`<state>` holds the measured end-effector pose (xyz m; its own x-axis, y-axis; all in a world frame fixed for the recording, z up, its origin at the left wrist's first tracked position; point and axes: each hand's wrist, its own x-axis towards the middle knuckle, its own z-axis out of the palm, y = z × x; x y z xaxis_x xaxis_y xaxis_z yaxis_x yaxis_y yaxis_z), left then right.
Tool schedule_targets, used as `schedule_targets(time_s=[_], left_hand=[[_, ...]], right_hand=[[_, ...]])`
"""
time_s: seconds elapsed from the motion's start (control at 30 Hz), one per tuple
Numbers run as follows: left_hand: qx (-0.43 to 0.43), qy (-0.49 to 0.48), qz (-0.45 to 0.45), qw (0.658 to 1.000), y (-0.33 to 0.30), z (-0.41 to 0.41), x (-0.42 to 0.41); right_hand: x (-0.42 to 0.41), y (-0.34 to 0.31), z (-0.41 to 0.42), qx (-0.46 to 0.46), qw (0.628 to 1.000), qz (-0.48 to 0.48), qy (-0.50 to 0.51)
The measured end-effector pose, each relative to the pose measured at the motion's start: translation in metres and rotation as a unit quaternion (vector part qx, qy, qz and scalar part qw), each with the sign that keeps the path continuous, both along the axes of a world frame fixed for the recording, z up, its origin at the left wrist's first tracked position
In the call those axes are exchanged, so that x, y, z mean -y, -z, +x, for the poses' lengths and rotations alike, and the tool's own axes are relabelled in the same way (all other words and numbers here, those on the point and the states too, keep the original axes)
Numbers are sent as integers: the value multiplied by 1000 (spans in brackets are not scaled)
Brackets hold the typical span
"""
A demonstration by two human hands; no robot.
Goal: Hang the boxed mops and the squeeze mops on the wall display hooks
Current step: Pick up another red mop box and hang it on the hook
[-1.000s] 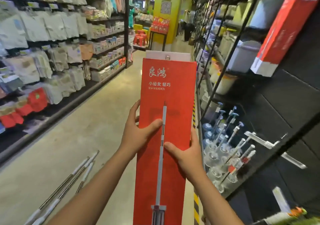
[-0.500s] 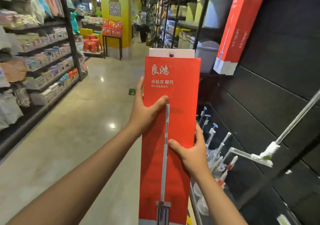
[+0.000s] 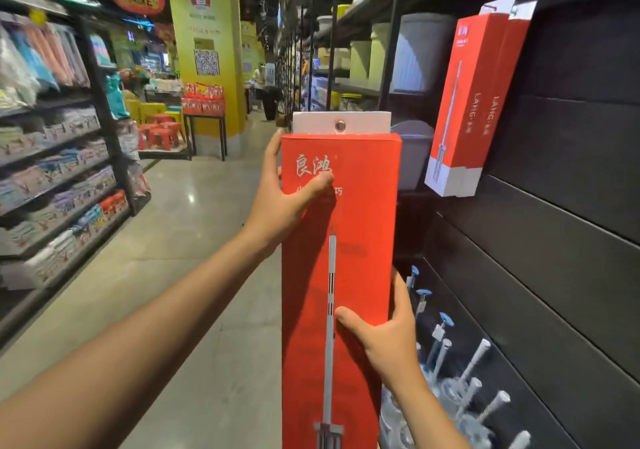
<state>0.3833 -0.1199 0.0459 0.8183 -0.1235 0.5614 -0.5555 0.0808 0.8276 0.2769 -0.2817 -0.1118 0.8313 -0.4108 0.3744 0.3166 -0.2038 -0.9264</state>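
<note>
I hold a tall red boxed mop (image 3: 360,227) upright in front of me, its white hang tab with a metal eyelet (image 3: 340,125) at the top. My left hand (image 3: 282,203) grips the box's upper left edge, thumb across the front. My right hand (image 3: 384,339) grips the lower right edge, thumb on the printed mop handle. Two more red boxed mops (image 3: 471,102) hang high on the black wall display (image 3: 554,241) to the right. Squeeze mops with white handles (image 3: 460,372) stand low against that wall.
A store aisle with a polished floor (image 3: 180,275) runs ahead. Shelves of packaged goods (image 3: 59,178) line the left side. A yellow pillar (image 3: 207,50), red stools (image 3: 162,135) and a distant person (image 3: 265,92) lie farther down. Bins (image 3: 420,54) fill the right shelves.
The view swung right and up toward the black wall. The box rose, and my left hand slid up its left edge to near the top; my right hand stayed lower down.
</note>
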Motion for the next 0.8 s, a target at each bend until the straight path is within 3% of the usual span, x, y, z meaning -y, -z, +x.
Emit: schedule_targets(time_s=[0.3,0.53,0.8], left_hand=[[20,144,95,985,-52,194,32],[37,277,64,958,-82,333,85],[80,392,30,916,-118,432,172]], right_hand=[[47,-15,153,38,996,-20,82],[66,-51,264,81,979,-52,178],[117,-87,341,99,947,-74,296]])
